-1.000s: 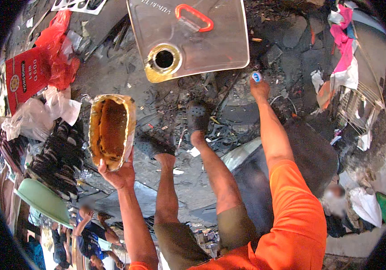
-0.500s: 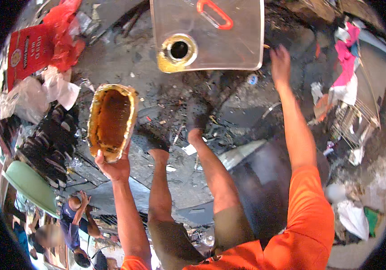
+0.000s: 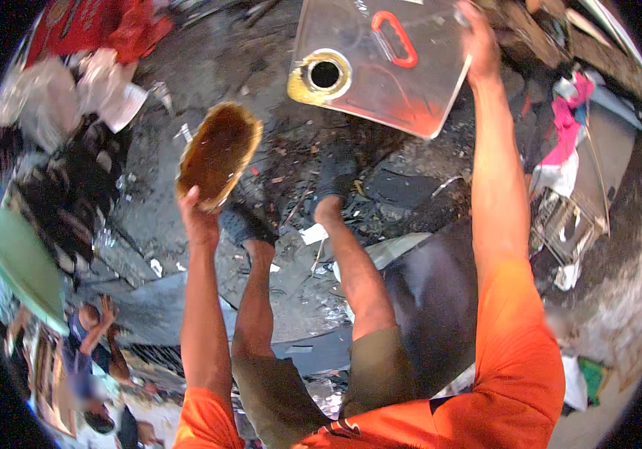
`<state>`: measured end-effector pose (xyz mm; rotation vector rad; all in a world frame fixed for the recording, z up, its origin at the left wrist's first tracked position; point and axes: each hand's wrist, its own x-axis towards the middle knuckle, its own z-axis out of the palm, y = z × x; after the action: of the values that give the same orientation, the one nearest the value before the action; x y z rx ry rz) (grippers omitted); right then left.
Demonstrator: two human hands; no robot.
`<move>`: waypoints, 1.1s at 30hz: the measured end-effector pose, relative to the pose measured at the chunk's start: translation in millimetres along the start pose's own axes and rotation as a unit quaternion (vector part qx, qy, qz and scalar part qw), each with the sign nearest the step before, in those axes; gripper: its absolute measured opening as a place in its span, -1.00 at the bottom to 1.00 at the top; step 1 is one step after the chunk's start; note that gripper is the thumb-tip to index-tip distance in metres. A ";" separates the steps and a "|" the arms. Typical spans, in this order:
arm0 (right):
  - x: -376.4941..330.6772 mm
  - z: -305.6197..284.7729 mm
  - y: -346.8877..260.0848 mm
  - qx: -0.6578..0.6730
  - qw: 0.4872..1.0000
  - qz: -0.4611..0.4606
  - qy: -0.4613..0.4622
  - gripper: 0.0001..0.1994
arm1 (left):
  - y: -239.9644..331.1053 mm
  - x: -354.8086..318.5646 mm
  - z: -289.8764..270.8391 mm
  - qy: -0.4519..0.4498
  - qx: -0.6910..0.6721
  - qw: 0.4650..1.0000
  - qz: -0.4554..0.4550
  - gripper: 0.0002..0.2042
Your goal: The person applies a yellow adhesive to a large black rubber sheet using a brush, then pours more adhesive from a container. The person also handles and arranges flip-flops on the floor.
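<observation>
My left hand (image 3: 200,218) grips the near end of an oblong open container (image 3: 220,153) with a rough, yellowish rim and a glossy brown inside. Ahead and to the right stands a square metal tin (image 3: 366,86), turned at an angle. On its top are a red carrying handle (image 3: 395,41) and a round dark opening (image 3: 325,74) ringed with yellow residue. My right hand (image 3: 481,49) is at the tin's far right edge, its fingers bent against it; part of the grip is cut off by the picture's rim.
Clear plastic bags (image 3: 48,97) and a red bag (image 3: 137,34) lie at the left, above a dark heap. A green basin (image 3: 25,266) leans lower left, near other people (image 3: 96,337). Pink cloth (image 3: 566,123) and a wire rack (image 3: 567,228) lie right. Debris litters the dark ground.
My right hand has moved forward from beside the tin onto its far right edge. The tin now sits turned clockwise in view. The oblong container has shifted up and right and tilts more.
</observation>
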<state>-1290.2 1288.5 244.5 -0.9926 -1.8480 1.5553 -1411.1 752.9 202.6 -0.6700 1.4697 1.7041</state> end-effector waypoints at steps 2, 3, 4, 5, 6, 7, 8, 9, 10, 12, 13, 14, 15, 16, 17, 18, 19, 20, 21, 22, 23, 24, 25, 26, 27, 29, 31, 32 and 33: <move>-33.4 18.5 -31.0 -0.110 0.991 -0.077 -0.009 -0.53 | -12.5 10.4 -11.2 -0.007 0.011 1.000 -0.007 -0.34; -52.4 35.7 -44.1 -0.125 0.988 -0.094 0.007 -0.60 | -8.2 1.8 -1.4 0.031 0.031 0.999 0.003 -0.25; -69.4 52.8 -59.3 -0.128 0.987 -0.091 0.021 -0.62 | -13.8 9.1 -11.3 0.019 0.028 0.999 -0.002 -0.22; -86.3 70.6 -67.2 -0.129 0.987 -0.088 0.031 -0.65 | -22.9 15.3 -22.5 0.012 0.022 1.000 -0.004 -0.19; -102.4 87.1 -72.3 -0.114 0.988 -0.095 0.035 -0.68 | -22.8 17.3 -24.3 0.024 0.021 0.999 -0.004 -0.17; -117.4 104.6 -73.4 -0.095 0.990 -0.102 0.035 -0.70 | -24.1 16.2 -23.1 0.040 0.019 0.999 -0.002 -0.15; -133.0 117.6 -73.7 -0.098 0.988 -0.109 0.040 -0.74 | -23.9 18.4 -20.3 0.051 0.019 0.999 -0.003 -0.14; -144.1 126.2 -71.3 -0.199 0.958 -0.203 0.029 -0.74 | -21.4 21.4 -20.0 0.050 0.029 0.998 0.003 -0.13; -156.6 138.7 -79.6 -0.234 0.950 -0.208 0.015 -0.73 | -18.3 20.7 -21.3 0.052 0.038 0.998 0.007 -0.12; -182.4 160.3 -88.0 -0.282 0.934 -0.217 -0.009 -0.72 | -12.9 21.6 -22.9 0.058 0.042 0.997 0.004 -0.08; -192.4 170.3 -88.4 -0.292 0.930 -0.224 -0.019 -0.71 | -16.1 26.6 -30.6 0.055 0.053 0.997 0.030 -0.08; -200.8 177.7 -87.4 -0.303 0.924 -0.230 -0.029 -0.70 | -21.7 32.8 -38.2 0.050 0.064 0.995 0.054 -0.07; -207.5 184.4 -86.1 -0.313 0.921 -0.231 -0.037 -0.70 | -28.1 36.4 -46.2 0.046 0.077 0.993 0.078 -0.06; -213.1 188.2 -83.3 -0.327 0.915 -0.231 -0.042 -0.69 | -21.2 35.0 -40.9 0.045 0.064 0.996 0.051 -0.06; -218.7 192.9 -82.2 -0.339 0.910 -0.233 -0.048 -0.69 | -24.8 37.2 -45.8 0.042 0.078 0.994 0.066 -0.07; -224.4 197.9 -80.6 -0.345 0.909 -0.229 -0.047 -0.68 | -27.1 41.1 -51.0 0.039 0.094 0.992 0.081 -0.07; -228.4 200.6 -80.2 -0.349 0.906 -0.232 -0.054 -0.68 | -30.1 44.9 -53.9 0.033 0.108 0.989 0.095 -0.08; -232.0 202.8 -80.0 -0.353 0.904 -0.235 -0.060 -0.68 | -34.2 47.0 -55.4 0.040 0.113 0.987 0.106 -0.11; -234.9 205.0 -79.2 -0.357 0.901 -0.237 -0.066 -0.68 | -37.7 46.9 -58.4 0.037 0.100 0.989 0.098 -0.12; -236.9 207.0 -77.0 -0.359 0.899 -0.244 -0.058 -0.68 | -38.9 48.0 -60.3 0.032 0.089 0.991 0.091 -0.12; -236.7 207.8 -76.8 -0.354 0.901 -0.243 -0.057 -0.68 | -39.6 49.3 -62.3 0.026 0.077 0.993 0.084 -0.13; -235.1 207.5 -77.2 -0.350 0.903 -0.242 -0.055 -0.68 | -40.2 51.5 -64.2 0.022 0.066 0.994 0.084 -0.14; -234.2 207.0 -78.3 -0.346 0.905 -0.240 -0.054 -0.68 | -42.9 52.9 -65.7 0.019 0.054 0.995 0.084 -0.15; -233.6 209.7 -77.7 -0.346 0.904 -0.249 -0.045 -0.67 | -45.3 54.6 -66.9 0.015 0.043 0.995 0.084 -0.15; -233.6 210.3 -77.9 -0.343 0.905 -0.246 -0.049 -0.67 | -46.8 56.3 -68.8 0.016 0.038 0.996 0.080 -0.15; -234.4 211.7 -78.3 -0.338 0.909 -0.238 -0.052 -0.67 | -47.6 60.3 -74.3 0.015 0.033 0.997 0.072 -0.16; -235.2 208.3 -75.7 -0.335 0.911 -0.234 -0.049 -0.67 | -49.4 61.5 -73.5 0.014 0.038 0.997 0.068 -0.16; -235.7 207.0 -74.9 -0.333 0.913 -0.232 -0.048 -0.67 | -48.4 61.6 -72.7 0.014 0.041 0.997 0.066 -0.16; -236.5 206.7 -75.3 -0.332 0.914 -0.226 -0.051 -0.67 | -47.5 61.9 -73.4 0.014 0.039 0.997 0.068 -0.17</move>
<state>-1326.0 970.9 291.4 -0.6620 -2.5295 0.7171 -1413.8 696.1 111.8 -0.5651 1.6256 1.7359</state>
